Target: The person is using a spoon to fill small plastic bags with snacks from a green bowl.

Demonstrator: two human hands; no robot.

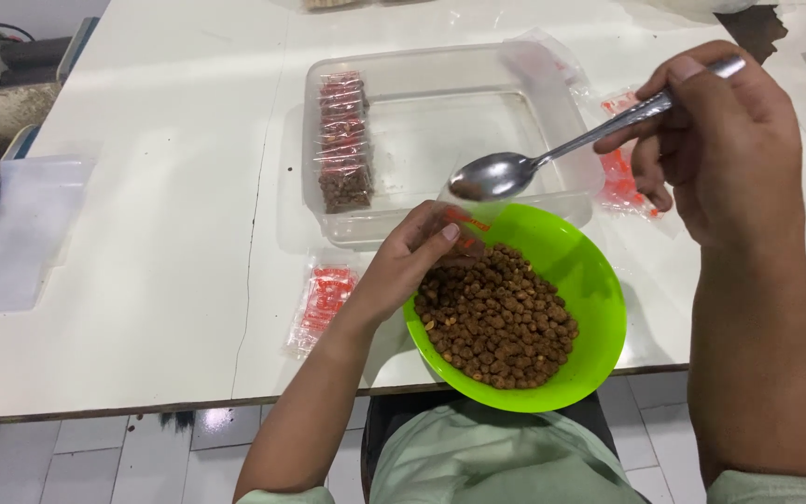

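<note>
- a person's right hand (pixel 725 140) is gripping the handle of a metal spoon (pixel 515 171), thumb lying along the top of the shaft and fingers curled under it, with the bowl of the spoon reaching out and down to the left of the grip.
- the left hand (pixel 408 261) is pinching a small clear pouch with red print (pixel 464 227) between thumb and fingers, holding it just under the spoon's bowl; whether the spoon's tip is touching the pouch mouth cannot be told.
- below both grips, a bright green bowl (pixel 599 289) is sitting at the near edge of the white table (pixel 160 243), partly overhanging it, and is holding a heap of brown roasted nuts (pixel 496 317); the left hand's fingers are resting at the bowl's far-left rim.
- beyond the spoon, a clear plastic tray (pixel 552 121) is lying on the table, with a row of filled packets (pixel 342 140) stacked along its left wall, well away from the right hand's grip.
- to the left of the left wrist, a loose pile of empty red-printed pouches (pixel 324 299) is lying flat on the table.
- under the right hand, more red-printed pouches (pixel 619 177) are showing just beside the tray's right wall.
- far left of both hands, a translucent lid (pixel 20 233) is resting at the table's edge.
</note>
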